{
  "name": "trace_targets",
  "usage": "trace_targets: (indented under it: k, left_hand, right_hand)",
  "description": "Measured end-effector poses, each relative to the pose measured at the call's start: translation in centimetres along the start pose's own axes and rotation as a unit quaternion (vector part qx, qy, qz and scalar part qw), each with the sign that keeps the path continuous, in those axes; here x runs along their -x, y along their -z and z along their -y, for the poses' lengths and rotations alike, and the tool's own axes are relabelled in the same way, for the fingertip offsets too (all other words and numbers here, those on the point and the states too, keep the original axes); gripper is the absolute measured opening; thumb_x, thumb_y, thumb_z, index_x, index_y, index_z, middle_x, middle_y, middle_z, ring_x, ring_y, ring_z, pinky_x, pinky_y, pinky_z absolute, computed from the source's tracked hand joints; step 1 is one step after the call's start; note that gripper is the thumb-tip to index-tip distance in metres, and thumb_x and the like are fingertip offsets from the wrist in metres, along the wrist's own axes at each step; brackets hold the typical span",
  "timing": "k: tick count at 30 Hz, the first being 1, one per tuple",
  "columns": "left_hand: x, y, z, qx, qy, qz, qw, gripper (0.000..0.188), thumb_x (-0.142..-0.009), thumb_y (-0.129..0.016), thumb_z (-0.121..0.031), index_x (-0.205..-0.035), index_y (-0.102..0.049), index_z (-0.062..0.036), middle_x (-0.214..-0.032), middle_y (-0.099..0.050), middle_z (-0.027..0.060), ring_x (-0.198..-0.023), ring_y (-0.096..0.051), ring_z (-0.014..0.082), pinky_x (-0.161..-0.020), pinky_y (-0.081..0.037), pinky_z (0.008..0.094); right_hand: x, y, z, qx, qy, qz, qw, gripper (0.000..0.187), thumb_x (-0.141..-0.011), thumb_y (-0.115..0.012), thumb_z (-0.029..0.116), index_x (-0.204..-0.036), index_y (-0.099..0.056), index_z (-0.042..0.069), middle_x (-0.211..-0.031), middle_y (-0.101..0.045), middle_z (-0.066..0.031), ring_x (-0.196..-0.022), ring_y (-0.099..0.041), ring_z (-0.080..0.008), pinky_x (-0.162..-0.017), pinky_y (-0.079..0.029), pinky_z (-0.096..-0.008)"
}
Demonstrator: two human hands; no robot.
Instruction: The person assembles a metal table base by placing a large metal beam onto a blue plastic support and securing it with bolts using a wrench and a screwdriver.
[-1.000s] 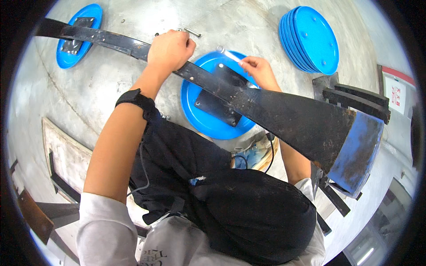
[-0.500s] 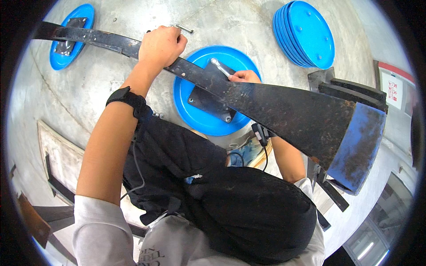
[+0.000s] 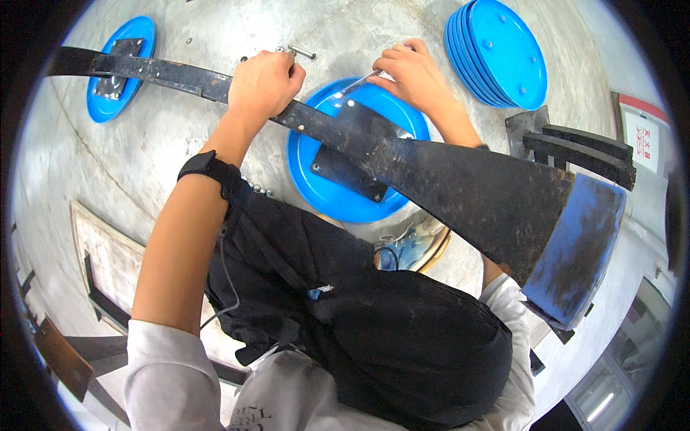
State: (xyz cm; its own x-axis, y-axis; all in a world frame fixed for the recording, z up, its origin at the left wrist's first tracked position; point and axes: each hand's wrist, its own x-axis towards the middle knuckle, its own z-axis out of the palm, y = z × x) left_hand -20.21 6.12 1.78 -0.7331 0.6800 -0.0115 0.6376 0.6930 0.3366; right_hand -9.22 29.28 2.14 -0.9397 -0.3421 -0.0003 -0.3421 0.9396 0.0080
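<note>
A long black metal bar point(image 3: 467, 179) crosses in front of me, broadening into a wide, rusty arm with a blue end at the right. My left hand point(image 3: 266, 80) is closed around its narrow part. Under the bar lies a blue round disc point(image 3: 304, 176) with a black square plate point(image 3: 345, 172) on it; bolts show at the plate's corners. Beyond the bar, my right hand point(image 3: 417, 77) is closed on a silver wrench point(image 3: 356, 85), whose far end hangs over the disc's far side, off the plate's bolt. Part of the right forearm is hidden behind the bar.
Several blue discs point(image 3: 507, 57) stand stacked at the far right. Another blue disc point(image 3: 95, 100) sits under the bar's left end. A loose bolt point(image 3: 302, 52) lies past my left hand, and small nuts point(image 3: 260, 189) lie near my knee. Black brackets point(image 3: 575, 151) stand right.
My right hand has come out from the bar's near side to its far side, lifting the wrench off the plate's corner bolt. My left hand keeps its grip on the bar.
</note>
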Motion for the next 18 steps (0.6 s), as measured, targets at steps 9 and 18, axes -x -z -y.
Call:
trace_targets:
  k: [9,18]
  left_hand:
    - [-0.2,-0.4,-0.2,0.004,-0.001,-0.013,1.000,0.031,-0.080,-0.049,-0.028,-0.070,-0.065,-0.0032,-0.069,-0.063,0.0176,-0.064,-0.062,0.0350,-0.066,-0.051,0.0432]
    - [-0.1,-0.3,-0.1,0.013,-0.011,-0.017,1.000,0.025,-0.080,-0.053,-0.024,-0.073,-0.063,-0.0030,-0.067,-0.061,0.0175,-0.065,-0.060,0.0359,-0.063,-0.049,0.0443]
  right_hand:
    - [7.7,-4.7,4.1,-0.436,-0.387,0.087,0.808,0.027,-0.087,-0.058,0.026,-0.085,-0.063,0.000,-0.069,-0.062,-0.0124,-0.064,-0.060,-0.0160,-0.056,-0.045,-0.0313]
    - [8.4,-6.6,5.8,-0.516,-0.412,0.128,0.740,0.028,-0.090,-0.056,0.027,-0.090,-0.065,0.001,-0.074,-0.066,-0.0079,-0.071,-0.062,-0.0130,-0.062,-0.047,-0.0324]
